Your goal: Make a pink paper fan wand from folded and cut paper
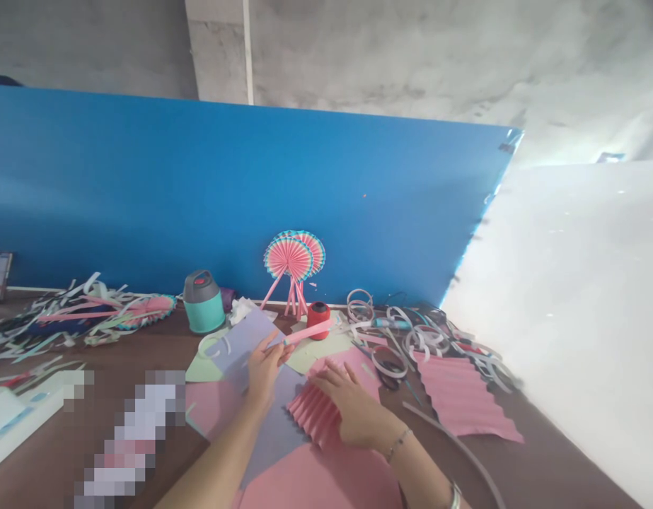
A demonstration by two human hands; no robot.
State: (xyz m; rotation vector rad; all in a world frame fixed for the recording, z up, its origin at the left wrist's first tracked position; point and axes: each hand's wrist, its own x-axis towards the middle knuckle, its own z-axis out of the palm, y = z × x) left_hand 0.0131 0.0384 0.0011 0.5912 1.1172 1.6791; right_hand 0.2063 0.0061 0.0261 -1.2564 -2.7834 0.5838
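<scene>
My left hand (265,364) pinches a narrow folded strip of pink paper (310,331) by its near end. The strip points to the right and passes in front of a red spool (318,317). Lying over a sheet of pleated pink paper (311,410) is my right hand (350,403), its fingers stretched out and partly apart. It hides part of the folds. Underneath are flat lilac paper (284,449), more pink paper (320,484) and a pale green sheet (326,345).
Round pink paper fans (289,258) lean on the blue partition (225,184). A teal-and-grey canister (204,304) stands left of them. Scissors (388,371), paper strips (426,339) and another pleated pink sheet (464,396) lie right. More strips (93,304) pile up far left, above a white power strip (29,417).
</scene>
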